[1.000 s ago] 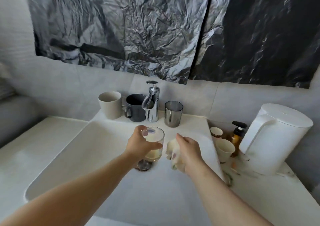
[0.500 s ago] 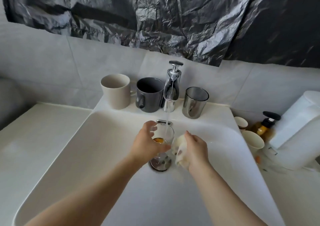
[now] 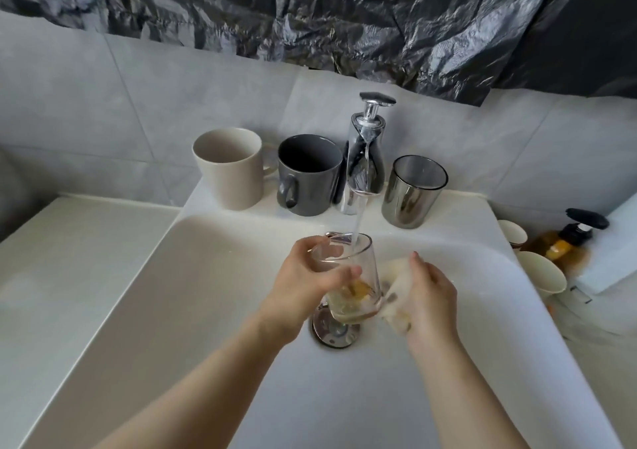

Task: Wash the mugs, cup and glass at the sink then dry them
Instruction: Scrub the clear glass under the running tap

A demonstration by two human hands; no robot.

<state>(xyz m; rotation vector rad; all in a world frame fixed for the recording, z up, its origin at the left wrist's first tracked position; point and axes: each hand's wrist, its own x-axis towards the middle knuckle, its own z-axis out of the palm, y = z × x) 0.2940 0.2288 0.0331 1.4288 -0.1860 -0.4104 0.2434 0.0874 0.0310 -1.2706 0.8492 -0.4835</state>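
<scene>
Now rinsing a glass under a running tap, above a white sink.
Held mouth up in the left hand, fingers curled round the upper wall, catching the stream of water, with yellowish liquid at the bottom. Just right of that grip, touching the glass, a pale sponge clutched in the curled right hand. Directly below, a metal drain. Behind, upright on the ledge, a beige mug, a grey mug and a shiny metal cup.
</scene>
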